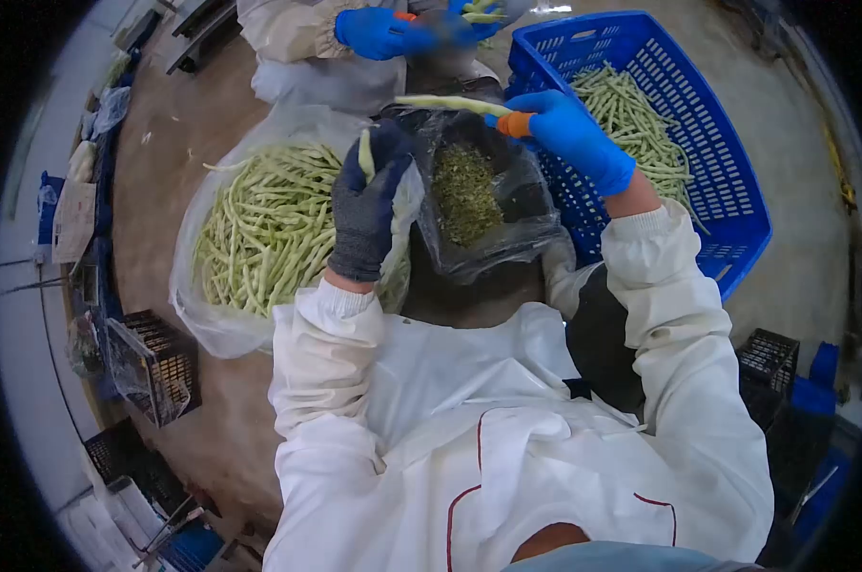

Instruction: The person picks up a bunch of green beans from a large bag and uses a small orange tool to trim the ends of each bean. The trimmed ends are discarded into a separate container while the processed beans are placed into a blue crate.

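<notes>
My left hand [369,205], in a dark grey knitted glove, is closed with a short length of pale green bean [366,155] showing between thumb and fingers. A blue glove covers my right hand [572,138], which is wrapped round a small orange-handled tool [515,124]; its blade or tip cannot be made out. From the same hand a long green bean [450,103] reaches leftward. Between and below both hands sits a plastic-lined container [519,243] with chopped green trimmings [466,195] in it.
On the left stands a clear plastic bag [197,305] full of green beans [269,224]. A blue slatted crate [736,181] at right holds more beans [636,124]. Opposite, a co-worker's blue-gloved hand [374,33] is at work. Black crates [154,367] stand at far left.
</notes>
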